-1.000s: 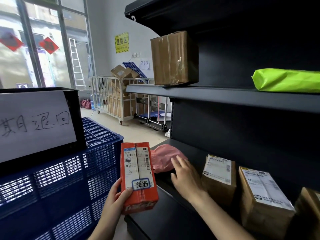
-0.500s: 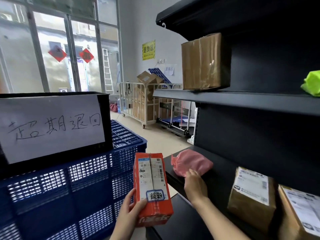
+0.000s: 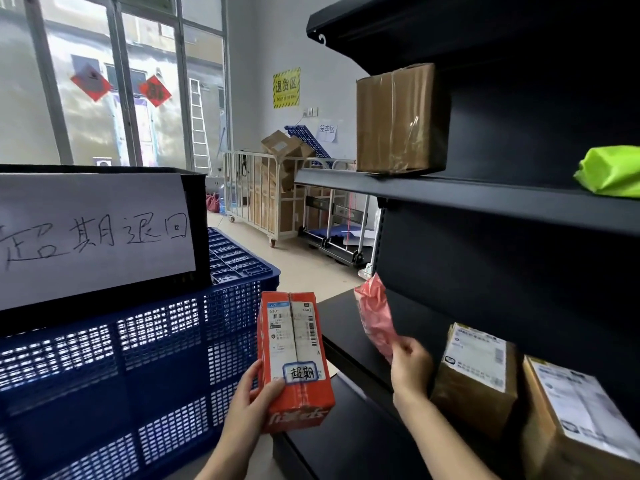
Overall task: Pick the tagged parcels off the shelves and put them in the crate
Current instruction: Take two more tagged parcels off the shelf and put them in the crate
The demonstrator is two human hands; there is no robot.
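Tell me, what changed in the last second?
The right hand, which lay flat by the pink bag, now pinches it and has lifted it off the lower shelf. The left hand still holds the orange tagged box; the brown parcels stay put.

Dark metal shelving unit (image 3: 519, 258) fills the right of my view. On its upper shelf (image 3: 485, 199) I see a taped brown carton (image 3: 398, 119) at the left end and a lime-green bag (image 3: 613, 171) farther right. On the lower shelf (image 3: 346, 327), a labelled cardboard parcel (image 3: 474, 375) stands just beside a second labelled parcel (image 3: 571, 427), near right.
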